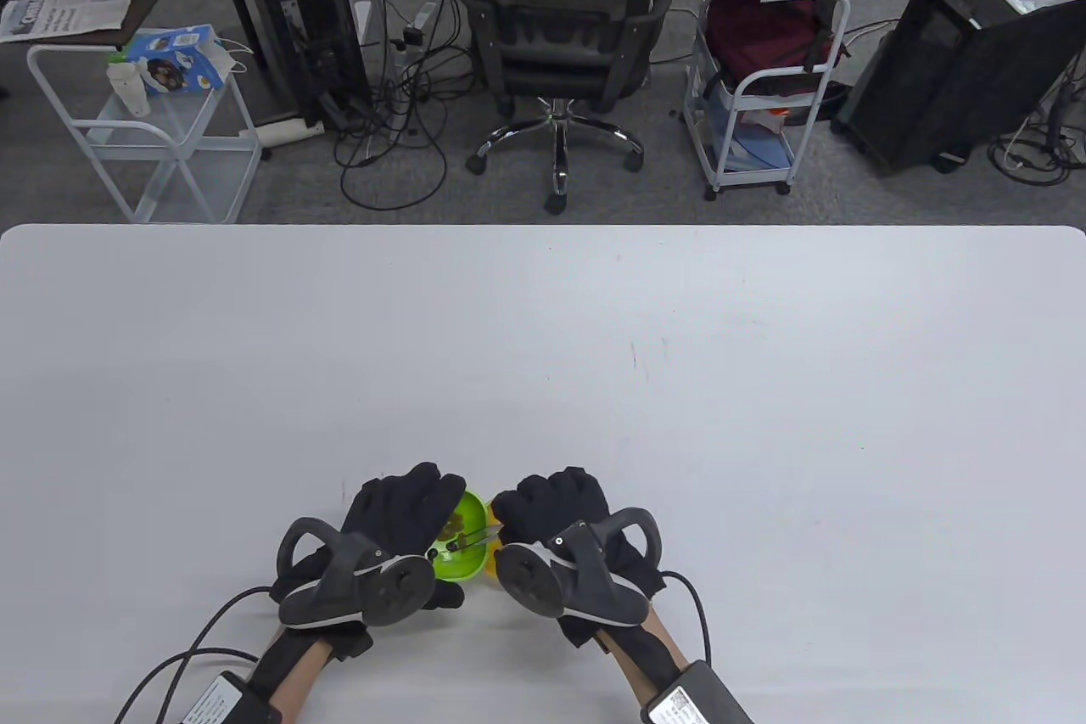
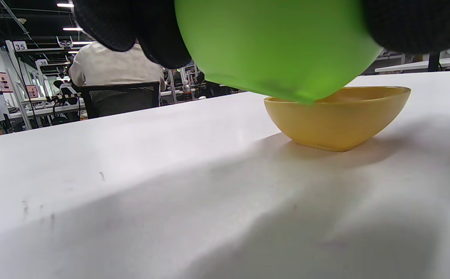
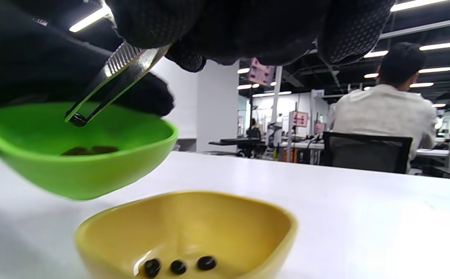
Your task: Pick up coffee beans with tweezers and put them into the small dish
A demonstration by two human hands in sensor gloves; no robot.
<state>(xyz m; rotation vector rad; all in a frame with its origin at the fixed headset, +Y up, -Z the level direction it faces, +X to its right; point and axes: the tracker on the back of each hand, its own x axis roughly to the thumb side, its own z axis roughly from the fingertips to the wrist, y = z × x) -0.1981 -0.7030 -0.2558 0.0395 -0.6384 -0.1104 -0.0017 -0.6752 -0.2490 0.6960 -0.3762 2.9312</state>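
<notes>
At the bench's (image 1: 543, 350) six o'clock edge, your left hand (image 1: 399, 507) holds the green dish (image 3: 81, 162) lifted, tilted above the yellow dish (image 3: 186, 228). Your right hand (image 1: 556, 512) pinches the tweezers (image 3: 112, 83), whose tips clamp one coffee bean (image 3: 78, 120) over the green dish. Three beans lie in the yellow one. Ease that pinch and the bean may drop back; squeeze harder and it could shoot out sideways.

my right hand (image 3: 240, 27) pinches tweezers (image 3: 112, 79) whose tips grip one bean (image 3: 78, 120) over the raised green dish (image 3: 79, 155) at nine o'clock (beans inside); the yellow dish (image 3: 194, 228) at six o'clock holds three beans (image 3: 178, 266).
</notes>
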